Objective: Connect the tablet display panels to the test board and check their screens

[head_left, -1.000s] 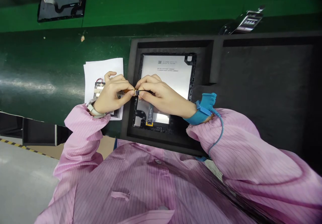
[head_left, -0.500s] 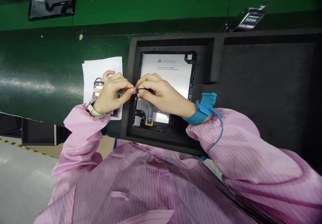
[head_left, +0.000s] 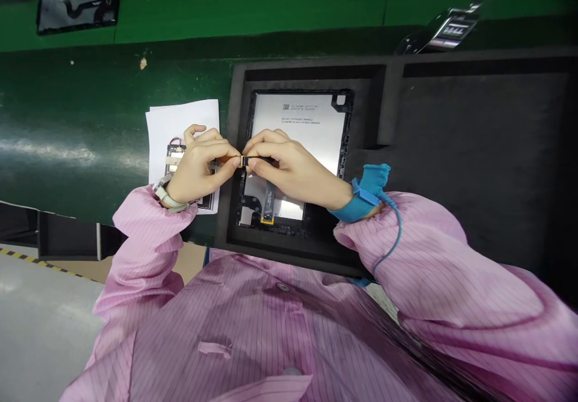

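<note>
Between thumb and fingers, my left hand pinches an orange flex cable. My right hand pinches a dark flex cable; the two cable ends meet at a small connector between my fingertips, and whether they are joined I cannot tell. Beneath my right hand a tablet screen panel lies back side up, with a black frame and printed text. A dark ribbon with a yellow end runs down its lower part. Partly behind my left hand, a small circuit board rests on white paper.
The panel sits in a recess of a black foam tray, whose larger recess extends right. Another panel lies at far left. A shiny metal-and-black object stands behind the tray. A blue wrist strap with a cord circles my right wrist.
Both hands keep their pinch on the cables at nearly the same spot. The view has shifted slightly; no object has visibly changed place.
</note>
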{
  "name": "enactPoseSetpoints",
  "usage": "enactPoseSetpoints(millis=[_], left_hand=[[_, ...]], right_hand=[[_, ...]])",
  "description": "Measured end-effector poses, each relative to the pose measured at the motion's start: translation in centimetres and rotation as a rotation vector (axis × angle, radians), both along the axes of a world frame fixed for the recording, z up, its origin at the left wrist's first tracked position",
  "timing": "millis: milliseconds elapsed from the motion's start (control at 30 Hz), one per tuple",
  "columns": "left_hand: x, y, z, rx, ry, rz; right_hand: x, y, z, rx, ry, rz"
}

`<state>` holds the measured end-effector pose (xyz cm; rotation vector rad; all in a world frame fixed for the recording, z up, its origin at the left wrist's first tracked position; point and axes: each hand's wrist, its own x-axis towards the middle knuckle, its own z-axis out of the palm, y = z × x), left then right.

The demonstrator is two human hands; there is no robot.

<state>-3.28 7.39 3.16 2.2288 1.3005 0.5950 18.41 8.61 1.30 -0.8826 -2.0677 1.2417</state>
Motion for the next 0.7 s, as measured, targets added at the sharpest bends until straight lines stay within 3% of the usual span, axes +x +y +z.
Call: enactPoseSetpoints(millis=[700], left_hand=[[0.09,0.00,-0.09,-0.006,0.039,0.015]], right_hand=[[-0.08,-0.30,-0.04,0.050,-0.014,-0.048]])
